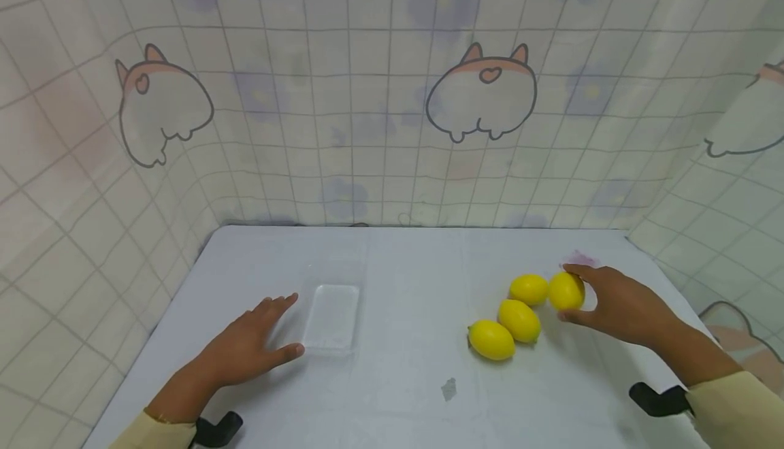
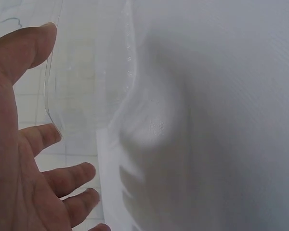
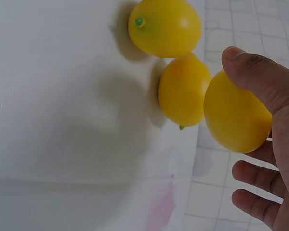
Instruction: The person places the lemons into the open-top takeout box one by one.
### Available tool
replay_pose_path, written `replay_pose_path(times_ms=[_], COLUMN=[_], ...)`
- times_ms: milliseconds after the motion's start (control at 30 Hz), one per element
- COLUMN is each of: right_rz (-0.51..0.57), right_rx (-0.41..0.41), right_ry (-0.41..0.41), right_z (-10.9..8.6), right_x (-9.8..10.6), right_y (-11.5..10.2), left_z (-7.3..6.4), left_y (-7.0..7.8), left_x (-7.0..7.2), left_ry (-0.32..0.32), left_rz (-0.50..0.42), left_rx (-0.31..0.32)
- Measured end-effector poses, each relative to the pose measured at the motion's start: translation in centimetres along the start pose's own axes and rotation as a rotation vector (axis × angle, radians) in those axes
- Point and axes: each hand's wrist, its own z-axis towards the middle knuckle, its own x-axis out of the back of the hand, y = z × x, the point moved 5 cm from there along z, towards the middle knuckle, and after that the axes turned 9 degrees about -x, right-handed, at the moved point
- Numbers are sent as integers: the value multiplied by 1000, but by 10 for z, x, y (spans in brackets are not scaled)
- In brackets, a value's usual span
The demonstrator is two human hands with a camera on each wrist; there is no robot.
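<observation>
On the right, my right hand (image 1: pixel 633 306) pinches a yellow lemon (image 1: pixel 566 291) between thumb and forefinger. The right wrist view shows that lemon (image 3: pixel 237 113) against the thumb, with the other fingers spread loosely below. Three more lemons lie together on the table: one (image 1: pixel 529 290) beside the held fruit, one (image 1: pixel 519 321) in the middle and one (image 1: pixel 491 339) nearest me. My left hand (image 1: pixel 245 343) is spread with relaxed fingers at the left side of a clear plastic tray (image 1: pixel 331 352). Whether its fingertips touch the tray (image 2: pixel 77 96) I cannot tell.
A white-covered table (image 1: pixel 416 272) lies beneath everything. It bears a grey patch (image 1: pixel 449 389) near the front and a pink stain (image 1: pixel 578 258) at the far right. Gridded curtains (image 1: pixel 373 95) with cartoon prints hang behind it and at both sides.
</observation>
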Motion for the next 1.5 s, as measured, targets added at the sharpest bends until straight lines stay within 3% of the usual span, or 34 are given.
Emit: replay_pose_path(times_ms=[233,633,1200,1500], right_rz=[14,24,69,101], right_rx=[22,45,118,117], right_ry=[28,55,70,62], right_z=[-1,-1,-1,1], right_x=[2,6,7,3], right_y=[-14,-28,-62,-77], left_z=[2,4,5,6], left_y=[-1,-3,0,1], left_x=[-1,-5,-5,-5], left_ry=[35,4,20,32], left_rz=[18,-16,-7,8], left_rx=[-23,15,6,-1])
